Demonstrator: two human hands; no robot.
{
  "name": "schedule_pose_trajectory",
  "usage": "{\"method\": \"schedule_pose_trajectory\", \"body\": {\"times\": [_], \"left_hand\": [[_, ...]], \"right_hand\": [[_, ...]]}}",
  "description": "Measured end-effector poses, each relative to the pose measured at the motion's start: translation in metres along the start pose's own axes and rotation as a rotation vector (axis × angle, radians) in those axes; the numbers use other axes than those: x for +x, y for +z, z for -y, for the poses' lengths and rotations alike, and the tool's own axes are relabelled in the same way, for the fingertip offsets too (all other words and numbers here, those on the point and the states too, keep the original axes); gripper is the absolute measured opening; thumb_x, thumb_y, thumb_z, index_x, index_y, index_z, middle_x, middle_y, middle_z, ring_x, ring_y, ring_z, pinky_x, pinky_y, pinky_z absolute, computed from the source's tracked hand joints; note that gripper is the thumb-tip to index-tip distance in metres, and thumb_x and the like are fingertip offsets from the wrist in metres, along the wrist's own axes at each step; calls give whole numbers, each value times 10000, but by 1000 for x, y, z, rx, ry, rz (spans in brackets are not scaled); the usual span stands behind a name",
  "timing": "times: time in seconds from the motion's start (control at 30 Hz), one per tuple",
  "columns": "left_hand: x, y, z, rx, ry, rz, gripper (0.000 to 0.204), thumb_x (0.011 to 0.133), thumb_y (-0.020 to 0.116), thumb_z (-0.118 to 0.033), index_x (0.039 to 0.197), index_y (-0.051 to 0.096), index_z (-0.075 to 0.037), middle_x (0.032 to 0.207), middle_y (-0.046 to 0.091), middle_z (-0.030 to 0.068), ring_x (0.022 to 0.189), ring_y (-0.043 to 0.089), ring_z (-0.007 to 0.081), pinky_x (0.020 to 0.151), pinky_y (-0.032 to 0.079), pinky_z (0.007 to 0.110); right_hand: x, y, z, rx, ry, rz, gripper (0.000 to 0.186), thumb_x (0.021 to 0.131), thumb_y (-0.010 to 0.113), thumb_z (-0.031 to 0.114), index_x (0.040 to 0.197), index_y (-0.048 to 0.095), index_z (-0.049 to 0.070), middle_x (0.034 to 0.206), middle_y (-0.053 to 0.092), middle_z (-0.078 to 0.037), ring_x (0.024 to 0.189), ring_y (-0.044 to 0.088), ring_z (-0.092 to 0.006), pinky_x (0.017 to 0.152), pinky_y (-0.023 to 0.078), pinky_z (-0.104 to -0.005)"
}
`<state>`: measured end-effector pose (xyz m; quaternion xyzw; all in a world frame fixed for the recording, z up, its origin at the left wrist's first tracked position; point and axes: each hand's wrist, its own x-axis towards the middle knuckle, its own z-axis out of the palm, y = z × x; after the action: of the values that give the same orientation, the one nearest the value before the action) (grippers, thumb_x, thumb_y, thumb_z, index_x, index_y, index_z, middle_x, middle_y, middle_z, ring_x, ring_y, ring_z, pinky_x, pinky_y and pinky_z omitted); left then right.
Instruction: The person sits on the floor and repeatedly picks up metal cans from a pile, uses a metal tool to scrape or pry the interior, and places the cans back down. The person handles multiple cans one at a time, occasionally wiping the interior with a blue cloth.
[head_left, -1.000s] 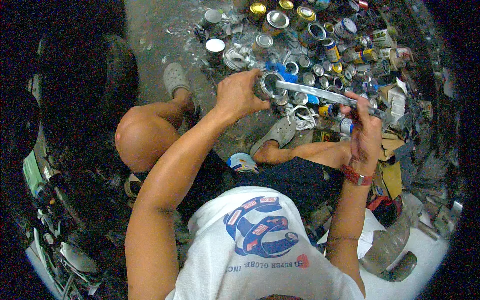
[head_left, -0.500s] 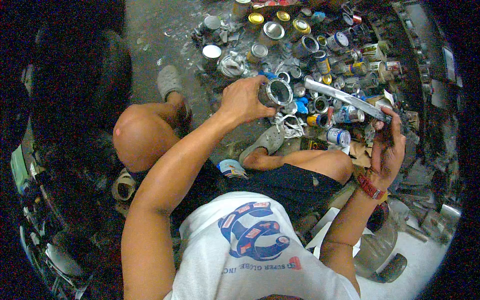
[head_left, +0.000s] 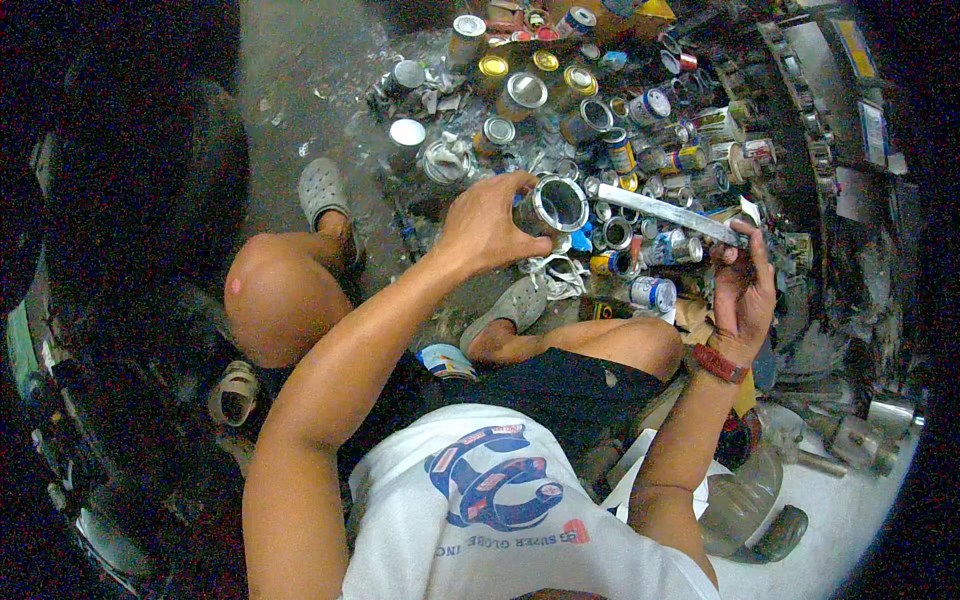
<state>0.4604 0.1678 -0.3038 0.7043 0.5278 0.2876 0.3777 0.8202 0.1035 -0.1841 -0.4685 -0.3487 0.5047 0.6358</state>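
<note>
An open metal can (head_left: 527,214), tilted with its round mouth turned to the right, is gripped in my left hand (head_left: 489,226). The can's inside looks dark, and what it contains I cannot tell. My right hand (head_left: 744,285), with a red band on the wrist, pinches one end of a long flat stick (head_left: 668,208) coated silver-grey. The stick's far tip points toward the can's rim, just to the right of it and outside the mouth. Crumpled white rags (head_left: 560,277) lie on the floor below the can.
Many paint cans crowd the floor ahead and to the right, among them a white-lidded can (head_left: 407,133) and a blue-and-white can (head_left: 653,292). A clear plastic container (head_left: 745,505) stands at lower right. My bent knees (head_left: 285,295) flank the space below my hands.
The view has shifted, so the surroundings sit lower and a bit further left. The gap between the can and the stick's tip has narrowed slightly. Both hands keep their holds.
</note>
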Motion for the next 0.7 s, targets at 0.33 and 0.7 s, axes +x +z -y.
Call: {"method": "schedule_pose_trajectory", "body": {"times": [0.33,0.7], "left_hand": [[-6,11,4,17,61,-51,825,652,994,-430,1351,706,-101,1288,757,187,1209,714,407,1063,566,506],[-12,19,10,48,78,-38,862,657,1001,-415,1401,690,-110,1363,735,176,1288,687,391,1124,538,499]], "right_hand": [[-2,4,-23,-25,-8,-110,257,1104,704,200,1204,759,-31,1189,758,-99,873,634,-130,756,535,-263],[-11,7,-30,-187,-30,-56,362,1145,653,273,1152,785,-63,1158,782,-110,858,618,-122,802,504,-281]]}}
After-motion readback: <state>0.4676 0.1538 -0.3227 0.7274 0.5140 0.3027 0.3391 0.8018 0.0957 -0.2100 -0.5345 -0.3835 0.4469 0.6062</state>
